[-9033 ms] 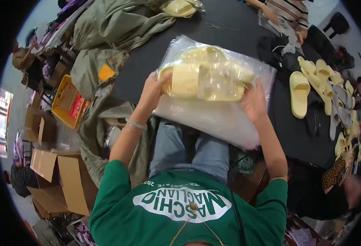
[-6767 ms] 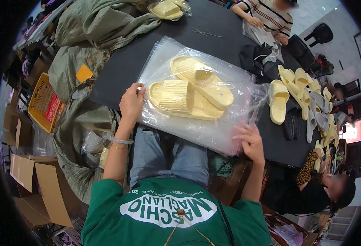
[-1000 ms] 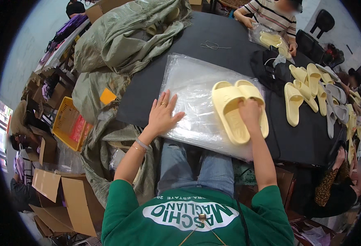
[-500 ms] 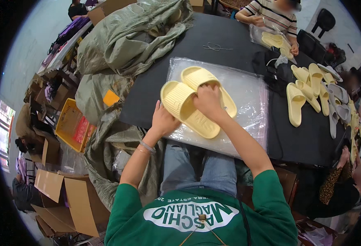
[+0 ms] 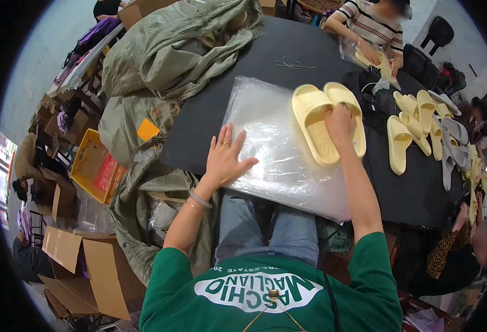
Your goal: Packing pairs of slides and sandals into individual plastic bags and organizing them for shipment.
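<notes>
My right hand (image 5: 341, 126) grips a pair of pale yellow slide sandals (image 5: 313, 117) where they meet, its fingers closed over their inner edges. The pair points away from me above the right part of a stack of clear plastic bags (image 5: 271, 110); whether the soles touch the plastic I cannot tell. On the stack's left edge rests my left hand (image 5: 228, 157), palm down with fingers spread and nothing held.
Several yellow and grey slides (image 5: 399, 141) lie on the dark table (image 5: 304, 41) to the right. Across it, a striped-shirted person (image 5: 371, 27) handles bagged slides. Green woven sacks (image 5: 160, 61) cover the left side, beside a yellow crate (image 5: 88, 166) and an opened cardboard box (image 5: 99, 271).
The slides have moved right with my right hand, from the middle of the bag stack. My left hand has left them and flattened onto the plastic.
</notes>
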`<state>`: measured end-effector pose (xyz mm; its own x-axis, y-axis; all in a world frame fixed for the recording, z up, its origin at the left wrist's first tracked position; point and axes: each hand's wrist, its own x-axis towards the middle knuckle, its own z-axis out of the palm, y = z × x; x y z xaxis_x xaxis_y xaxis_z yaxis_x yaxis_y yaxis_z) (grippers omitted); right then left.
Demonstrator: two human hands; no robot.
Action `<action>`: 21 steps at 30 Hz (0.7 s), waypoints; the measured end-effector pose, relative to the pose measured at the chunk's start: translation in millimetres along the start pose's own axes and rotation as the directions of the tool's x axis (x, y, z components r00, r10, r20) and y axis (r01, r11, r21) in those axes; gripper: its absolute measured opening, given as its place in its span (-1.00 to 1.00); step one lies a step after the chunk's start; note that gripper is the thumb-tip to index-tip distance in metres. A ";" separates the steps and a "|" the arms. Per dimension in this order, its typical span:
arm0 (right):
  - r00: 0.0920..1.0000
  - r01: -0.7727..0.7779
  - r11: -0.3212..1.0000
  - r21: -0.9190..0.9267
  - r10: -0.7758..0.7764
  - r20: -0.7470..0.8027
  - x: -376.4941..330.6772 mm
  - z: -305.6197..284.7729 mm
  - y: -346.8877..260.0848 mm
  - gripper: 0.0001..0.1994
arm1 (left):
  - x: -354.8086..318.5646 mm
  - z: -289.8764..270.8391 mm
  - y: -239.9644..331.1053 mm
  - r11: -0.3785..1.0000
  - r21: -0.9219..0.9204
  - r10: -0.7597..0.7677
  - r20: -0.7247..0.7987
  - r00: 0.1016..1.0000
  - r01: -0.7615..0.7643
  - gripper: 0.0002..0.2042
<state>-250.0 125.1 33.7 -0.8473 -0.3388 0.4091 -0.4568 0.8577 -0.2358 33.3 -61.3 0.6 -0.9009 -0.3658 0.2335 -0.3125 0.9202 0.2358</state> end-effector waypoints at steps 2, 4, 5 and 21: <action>0.988 0.149 0.987 0.061 -0.146 -0.053 -1.1 -22.2 -32.9 -0.73 | -0.8 -0.4 0.1 1.000 -0.008 -0.004 -0.010 1.000 0.004 -0.17; 0.976 0.197 0.977 0.078 -0.189 -0.107 -9.0 -35.8 -63.4 -0.73 | -0.9 -0.9 -0.4 1.000 -0.010 -0.003 -0.011 1.000 0.002 -0.16; 0.969 0.247 0.962 0.114 -0.241 -0.064 -13.5 -40.7 -75.8 -0.74 | 0.0 -0.5 -0.2 1.000 -0.009 -0.004 -0.009 1.000 0.004 -0.16; 0.904 0.373 0.870 0.321 -0.420 0.087 -67.4 32.7 -76.6 -0.66 | -46.0 10.1 -35.8 0.985 -0.079 -0.158 -0.107 0.982 0.151 -0.30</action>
<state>-166.8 69.6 -4.7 -0.5974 -0.6995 0.3922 -0.8009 0.4960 -0.3355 82.9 -75.9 -28.1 -0.8026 -0.5198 0.2927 -0.4199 0.8408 0.3417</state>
